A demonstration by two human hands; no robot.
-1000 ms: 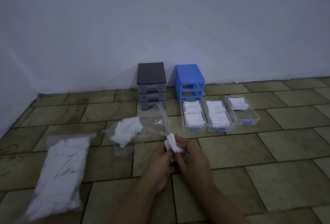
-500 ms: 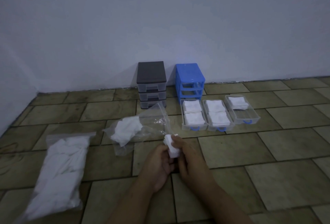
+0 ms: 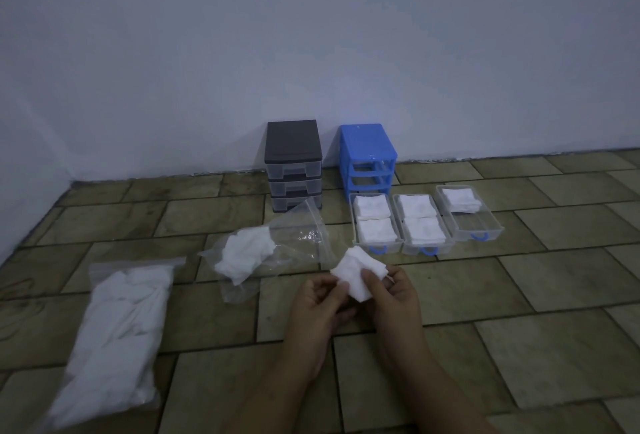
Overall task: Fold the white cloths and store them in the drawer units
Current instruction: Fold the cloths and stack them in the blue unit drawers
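At the lower centre of the frame, both hands hold one small white cloth (image 3: 358,272) above the tiled floor (image 3: 554,347). The left hand (image 3: 317,309) has its fingers curled onto the cloth's left edge, and the right hand (image 3: 391,298) pinches it between thumb and fingers. To the left of the hands lies an opened clear bag (image 3: 277,250) with a few cloths in it, and at the lower left a full sealed bag (image 3: 117,322). Against the wall stand a grey drawer unit (image 3: 294,163) and a blue drawer unit (image 3: 369,160). In front of the blue one lie three clear drawers (image 3: 427,220), two filled with folded cloths and the rightmost holding one stack.
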